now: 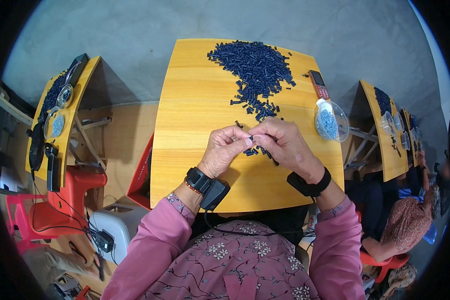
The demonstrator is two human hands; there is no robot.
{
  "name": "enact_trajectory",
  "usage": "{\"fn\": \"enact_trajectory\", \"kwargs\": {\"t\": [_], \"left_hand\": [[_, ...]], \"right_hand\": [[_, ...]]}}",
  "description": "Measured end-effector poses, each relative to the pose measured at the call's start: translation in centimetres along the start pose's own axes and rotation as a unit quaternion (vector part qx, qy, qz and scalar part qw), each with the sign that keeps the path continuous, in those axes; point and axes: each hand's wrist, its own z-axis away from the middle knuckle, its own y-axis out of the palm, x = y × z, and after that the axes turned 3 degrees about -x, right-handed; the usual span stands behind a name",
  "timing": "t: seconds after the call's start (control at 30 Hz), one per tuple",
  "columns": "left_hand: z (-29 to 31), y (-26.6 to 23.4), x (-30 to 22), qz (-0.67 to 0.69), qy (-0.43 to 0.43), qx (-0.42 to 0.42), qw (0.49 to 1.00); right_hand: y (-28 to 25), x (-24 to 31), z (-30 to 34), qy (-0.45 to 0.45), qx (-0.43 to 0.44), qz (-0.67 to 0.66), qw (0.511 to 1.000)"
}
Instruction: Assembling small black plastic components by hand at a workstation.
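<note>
My left hand [224,151] and my right hand [286,146] meet over the front half of the yellow wooden table [185,125]. Fingertips of the left hand pinch a small dark blue tube-like piece [251,139], mostly hidden by the fingers. The right thumb and forefinger are pressed together against it; whatever else they hold is too small to make out. Several loose dark pieces [250,152] lie just under the hands. Beyond them, a large heap of the same pieces [255,65] trails from the far edge toward me.
Right of the heap are a red keypad phone [318,86] and a clear plastic bowl [344,122] holding small light blue bits [327,124]. A red crate [141,175] stands left of the table. Other work tables flank mine; a person [407,222] sits at the right.
</note>
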Motion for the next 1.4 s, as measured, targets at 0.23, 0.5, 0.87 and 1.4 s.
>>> {"fn": "enact_trajectory", "kwargs": {"t": [0.23, 0.5, 0.87, 1.4], "left_hand": [[0.0, 0.1, 0.3, -0.016, 0.025, -0.006, 1.0], [-0.1, 0.0, 0.1, -0.011, 0.022, -0.018, 1.0], [-0.2, -0.1, -0.1, 0.132, -0.021, -0.007, 0.991], [-0.2, -0.3, 0.3, 0.089, -0.02, -0.023, 0.996]], "right_hand": [[0.9, -1.0, 0.6, 0.011, -0.029, -0.011, 0.999], [1.8, -1.4, 1.0, 0.025, -0.071, -0.112, 0.991], [2.4, 0.7, 0.3, -0.023, -0.024, 0.127, 0.991], [2.5, -1.2, -0.1, -0.073, 0.035, 0.247, 0.966]]}}
